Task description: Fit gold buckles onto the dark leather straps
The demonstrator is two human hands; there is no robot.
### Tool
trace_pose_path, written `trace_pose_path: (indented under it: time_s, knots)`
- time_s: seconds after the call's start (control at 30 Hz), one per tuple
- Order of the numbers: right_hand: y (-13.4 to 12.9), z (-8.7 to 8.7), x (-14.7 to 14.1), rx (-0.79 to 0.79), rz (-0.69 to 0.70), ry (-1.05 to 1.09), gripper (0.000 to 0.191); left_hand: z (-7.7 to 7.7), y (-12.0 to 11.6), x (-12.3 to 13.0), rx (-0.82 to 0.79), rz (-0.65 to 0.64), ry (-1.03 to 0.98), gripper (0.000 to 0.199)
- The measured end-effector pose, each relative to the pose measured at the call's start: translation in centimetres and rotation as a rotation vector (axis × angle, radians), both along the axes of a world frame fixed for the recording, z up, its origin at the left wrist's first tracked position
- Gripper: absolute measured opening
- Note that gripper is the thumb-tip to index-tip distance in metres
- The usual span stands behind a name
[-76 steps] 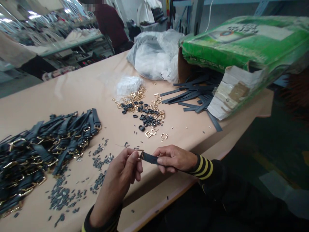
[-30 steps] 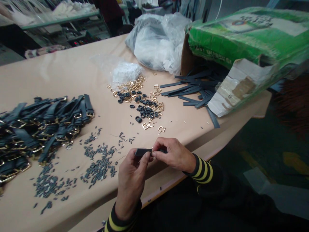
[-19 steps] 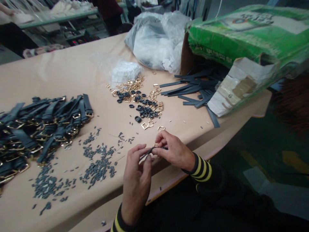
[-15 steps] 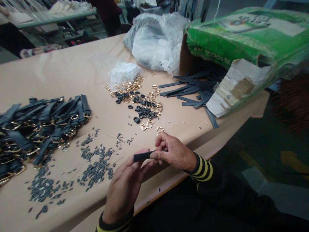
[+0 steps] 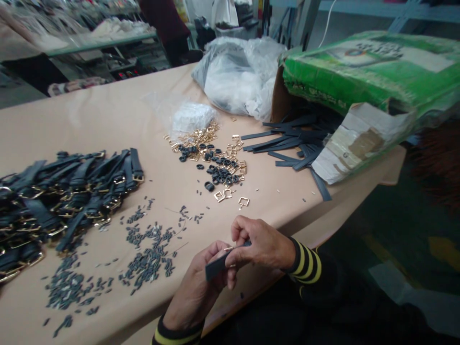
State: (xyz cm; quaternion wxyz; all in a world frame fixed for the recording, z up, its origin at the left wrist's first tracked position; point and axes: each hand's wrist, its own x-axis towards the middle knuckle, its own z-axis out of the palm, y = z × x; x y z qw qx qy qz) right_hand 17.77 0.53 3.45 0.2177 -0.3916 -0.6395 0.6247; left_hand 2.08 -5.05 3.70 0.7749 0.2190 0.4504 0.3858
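Between both hands, just above the table's near edge, is a short dark strap [image 5: 215, 268] with a bit of gold buckle [image 5: 229, 248] showing at its upper edge. My left hand [image 5: 197, 278] grips the strap from the left, and my right hand [image 5: 261, 245] pinches it from the right with the thumb across it. Most of the buckle is hidden by the fingers. A few loose gold buckles [image 5: 243, 202] lie just beyond my right hand. Behind them are dark loops [image 5: 223, 173] mixed with more gold buckles [image 5: 201, 136].
Finished-looking buckled straps [image 5: 79, 187] are heaped at left. Small dark bits [image 5: 147, 261] are scattered nearer. Flat dark strips [image 5: 283, 136] spill from a green box [image 5: 359, 72] at right. A plastic bag [image 5: 240, 76] stands at the back. People are beyond the table.
The view has shifted, so the table's contents appear slightly lower and further right. The strap is tilted more between my hands, and a gold buckle edge now shows above it.
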Motion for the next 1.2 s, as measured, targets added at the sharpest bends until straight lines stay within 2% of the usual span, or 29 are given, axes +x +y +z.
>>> trace_pose_path:
  time_s: [0.1,0.2,0.37,0.63,0.73,0.83,0.9,1.0,1.07,1.13,1.2]
  knots:
    - [-0.1,-0.6,0.0,-0.209,0.066,0.162,0.04,-0.1,-0.1,-0.4,0.029,-0.033,-0.074,0.027]
    - [0.1,-0.7,0.1,-0.296,0.103,0.251,0.037,-0.3,-0.1,-0.7,0.071,-0.019,-0.18,0.034]
    - [1.0,-0.4,0.2,-0.265,0.151,0.227,0.033,-0.4,0.3,-1.0,0.108,-0.023,-0.157,0.033]
    - [2.8,-0.5,0.2,-0.162,0.173,0.081,0.038,-1.5,2.2,-2.1,0.22,-0.021,0.153,0.025]
    - [3.5,-0.5,0.1,-0.005,0.188,0.011,0.026,-2.0,2.8,-2.5,0.211,0.005,0.279,0.025]
    - [3.8,-0.4,-0.5,0.33,0.137,-0.125,0.015,-2.4,3.5,-2.9,0.17,0.038,0.343,0.024]
    - [4.0,-0.5,-1.1,0.511,0.114,-0.195,0.013,-2.5,3.9,-3.1,0.159,0.004,0.37,0.024]
    - [4.9,-0.5,-1.6,0.606,0.15,-0.214,0.015,-2.5,4.6,-3.3,0.171,-0.063,0.418,0.026]
    - [6.4,-0.4,-1.3,0.636,0.186,-0.212,0.016,-2.6,4.9,-3.4,0.174,-0.049,0.439,0.03]
    - [8.4,-0.3,-0.6,0.701,0.137,-0.276,0.012,-2.9,5.0,-3.4,0.171,-0.004,0.455,0.03]
    - [10.7,-0.6,0.1,0.8,0.023,-0.429,0.007,-3.2,5.0,-3.4,0.171,0.04,0.473,0.03]
